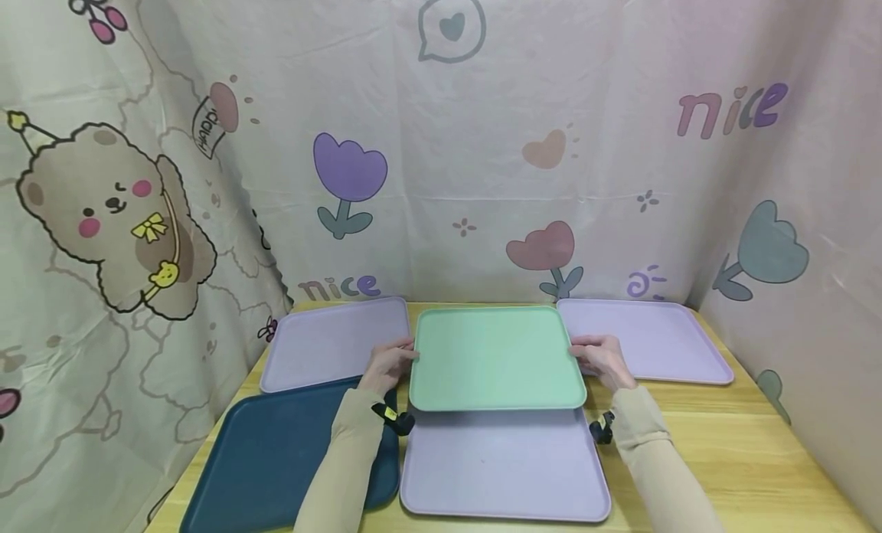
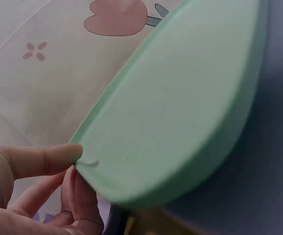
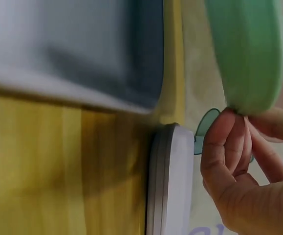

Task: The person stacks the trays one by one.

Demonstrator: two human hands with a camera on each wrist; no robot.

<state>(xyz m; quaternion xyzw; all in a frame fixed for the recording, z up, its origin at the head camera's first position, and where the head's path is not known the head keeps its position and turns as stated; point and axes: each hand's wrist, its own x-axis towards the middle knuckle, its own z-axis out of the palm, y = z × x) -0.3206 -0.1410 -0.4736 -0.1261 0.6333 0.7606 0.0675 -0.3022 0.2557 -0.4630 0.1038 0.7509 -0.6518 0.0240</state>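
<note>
Green tray (image 1: 498, 357), held up
I see left hand (image 1: 387, 366) and right hand (image 1: 602, 360) pinching its short sides, above a lilac tray (image 1: 504, 468).

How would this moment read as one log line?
left hand: pinches green tray, left edge | right hand: pinches right edge | position: raised over near lavender tray | navy tray: at left

We count one green tray (image 1: 498, 361), and around it three purple trays (image 1: 338, 345) (image 1: 506, 468) (image 1: 641, 341) and one blue tray (image 1: 276, 449).
</note>
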